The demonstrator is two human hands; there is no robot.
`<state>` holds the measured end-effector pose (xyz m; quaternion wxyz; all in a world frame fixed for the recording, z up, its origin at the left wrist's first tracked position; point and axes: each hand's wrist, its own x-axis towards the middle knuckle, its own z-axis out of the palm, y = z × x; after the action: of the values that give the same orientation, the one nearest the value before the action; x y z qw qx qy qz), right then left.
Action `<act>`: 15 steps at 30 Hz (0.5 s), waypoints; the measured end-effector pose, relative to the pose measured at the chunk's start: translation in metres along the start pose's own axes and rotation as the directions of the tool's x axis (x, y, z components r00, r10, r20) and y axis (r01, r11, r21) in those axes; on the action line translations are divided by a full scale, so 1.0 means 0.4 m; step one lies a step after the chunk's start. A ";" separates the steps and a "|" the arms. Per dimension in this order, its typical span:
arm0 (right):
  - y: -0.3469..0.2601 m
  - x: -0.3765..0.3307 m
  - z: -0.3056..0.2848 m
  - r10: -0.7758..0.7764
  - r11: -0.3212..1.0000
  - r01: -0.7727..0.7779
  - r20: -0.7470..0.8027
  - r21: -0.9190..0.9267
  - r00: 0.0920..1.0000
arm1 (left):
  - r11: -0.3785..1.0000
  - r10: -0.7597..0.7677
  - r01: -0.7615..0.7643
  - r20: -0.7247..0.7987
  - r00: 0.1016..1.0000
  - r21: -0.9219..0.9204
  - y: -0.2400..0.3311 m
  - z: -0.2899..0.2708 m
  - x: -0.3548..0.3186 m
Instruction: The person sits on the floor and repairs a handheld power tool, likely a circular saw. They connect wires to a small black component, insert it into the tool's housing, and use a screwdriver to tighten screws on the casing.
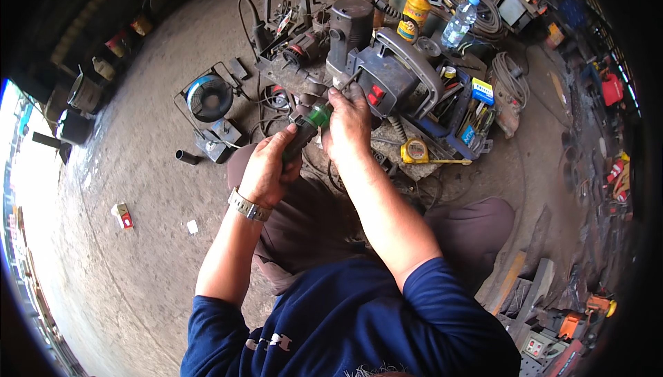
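My left hand (266, 166), with a watch at the wrist, is wrapped round the dark body of a handheld power tool (314, 119) with a green band, shaped like an angle grinder. At the tool's far end my right hand (349, 123) is closed, thumb and fingers pinched together. A thin, dark piece shows by its fingertips; what it is I cannot make out. Just beyond the right hand stands a large grey machine (387, 76) with a carrying handle and red switch. The tool's front end is partly hidden by my fingers.
A yellow tape measure (414, 150) and an open toolbox (452, 125) lie to the right. Beyond them are a yellow bottle (414, 14) and a water bottle (460, 22). A small round fan (209, 98) stands left. Cables tangle around the machine. A red-and-white packet (122, 215) lies on the floor.
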<state>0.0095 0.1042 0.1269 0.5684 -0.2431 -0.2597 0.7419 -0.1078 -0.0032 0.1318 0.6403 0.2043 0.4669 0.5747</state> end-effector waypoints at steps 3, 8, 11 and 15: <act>-0.002 -0.001 0.000 -0.029 0.999 0.028 -0.006 -0.035 1.000 | 0.999 -0.010 0.010 -0.003 1.000 -0.041 -0.005 -0.004 0.006; -0.012 0.010 -0.017 0.008 0.996 -0.008 0.006 -0.087 1.000 | 0.995 0.067 -0.067 0.000 0.998 0.074 -0.024 -0.001 0.018; -0.014 0.006 -0.016 0.051 0.990 -0.048 0.018 -0.131 0.999 | 0.614 0.578 -0.498 0.081 0.812 0.612 -0.035 -0.018 0.024; 0.000 0.008 -0.060 0.172 0.943 -0.158 0.023 -0.294 0.985 | -0.130 0.681 -0.447 0.407 0.609 0.885 0.014 -0.001 -0.003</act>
<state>0.0243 0.1100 0.1086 0.4561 -0.3268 -0.3583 0.7462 -0.1112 -0.0029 0.1367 -0.0005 0.6741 0.6310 0.3841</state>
